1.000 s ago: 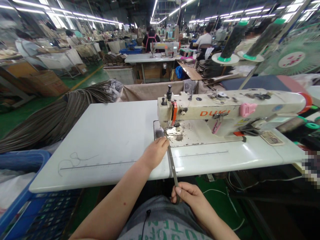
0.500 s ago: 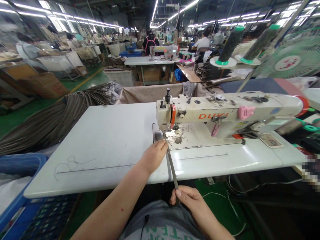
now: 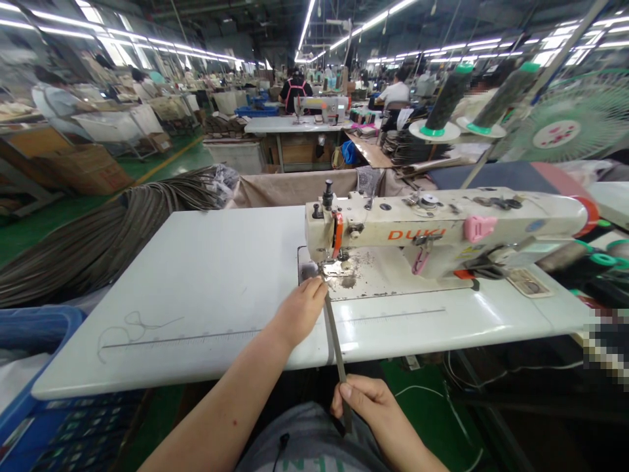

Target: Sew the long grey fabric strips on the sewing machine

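Note:
A narrow grey-brown fabric strip [image 3: 335, 334] runs from the needle area of the white sewing machine [image 3: 383, 226] over the table's front edge toward my body. My left hand [image 3: 305, 307] is closed on the strip's upper part, its fingertips right in front of the presser foot [image 3: 324, 265]. Below the table edge, my right hand [image 3: 361, 398] pinches the same strip between thumb and fingers, and a short tail hangs under it. The strip is stretched fairly straight between both hands. My left fingers hide the part nearest the needle.
The white table [image 3: 206, 275] carries a printed ruler line and a loose thread [image 3: 132, 324]. A large bundle of dark strips [image 3: 98, 242] lies at the left, above a blue crate [image 3: 44, 321]. Thread cones [image 3: 447, 98] and a fan [image 3: 555, 134] stand at the right.
The view has shifted slightly. A little more of the strip's tail shows below my right hand; both hands keep their hold.

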### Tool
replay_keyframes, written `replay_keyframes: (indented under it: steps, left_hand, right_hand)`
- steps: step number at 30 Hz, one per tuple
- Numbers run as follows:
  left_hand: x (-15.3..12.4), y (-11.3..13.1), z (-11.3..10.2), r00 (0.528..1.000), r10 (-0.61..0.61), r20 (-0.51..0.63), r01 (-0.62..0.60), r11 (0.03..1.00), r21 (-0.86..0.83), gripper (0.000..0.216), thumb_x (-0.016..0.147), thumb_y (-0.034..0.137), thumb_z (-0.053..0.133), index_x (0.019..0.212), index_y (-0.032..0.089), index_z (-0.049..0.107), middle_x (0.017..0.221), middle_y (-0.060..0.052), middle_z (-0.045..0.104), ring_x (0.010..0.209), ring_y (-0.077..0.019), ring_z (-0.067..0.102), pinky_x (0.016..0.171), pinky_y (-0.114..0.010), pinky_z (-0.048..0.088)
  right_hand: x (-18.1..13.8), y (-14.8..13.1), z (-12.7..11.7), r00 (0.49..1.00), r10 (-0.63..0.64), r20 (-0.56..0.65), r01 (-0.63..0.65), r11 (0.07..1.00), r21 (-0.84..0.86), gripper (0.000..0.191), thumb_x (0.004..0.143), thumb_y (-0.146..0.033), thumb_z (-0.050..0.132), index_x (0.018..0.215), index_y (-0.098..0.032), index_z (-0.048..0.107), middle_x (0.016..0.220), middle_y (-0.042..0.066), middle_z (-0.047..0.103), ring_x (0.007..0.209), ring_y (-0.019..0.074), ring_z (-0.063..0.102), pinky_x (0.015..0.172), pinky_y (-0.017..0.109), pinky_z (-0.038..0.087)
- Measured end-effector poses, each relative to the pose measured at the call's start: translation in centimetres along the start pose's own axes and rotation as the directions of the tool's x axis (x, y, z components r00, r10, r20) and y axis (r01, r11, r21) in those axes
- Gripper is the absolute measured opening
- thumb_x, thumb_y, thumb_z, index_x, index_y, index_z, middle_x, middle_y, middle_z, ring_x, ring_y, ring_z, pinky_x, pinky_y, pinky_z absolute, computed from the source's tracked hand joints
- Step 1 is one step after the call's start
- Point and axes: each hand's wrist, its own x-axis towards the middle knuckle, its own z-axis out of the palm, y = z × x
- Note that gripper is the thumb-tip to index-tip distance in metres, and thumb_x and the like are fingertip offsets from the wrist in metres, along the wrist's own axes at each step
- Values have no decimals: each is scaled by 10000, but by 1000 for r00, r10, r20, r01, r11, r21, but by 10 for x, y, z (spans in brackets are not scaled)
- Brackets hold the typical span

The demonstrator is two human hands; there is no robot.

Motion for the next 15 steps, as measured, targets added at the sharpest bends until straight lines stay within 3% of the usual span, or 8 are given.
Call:
replay_keyframes:
  steps: [15]
  left_hand:
    - [-2,0,-2,999,53,-11,-53,998,25,241,1031,148,461,1230,147,597,1267,-142,664,1263,-248,635,1132,-413,526]
  right_hand:
    - [4,6,-5,996,-68,58,71,997,-36,438,927,-552,703,698,-181,750,718,34,670,718,195,595,736,319,454]
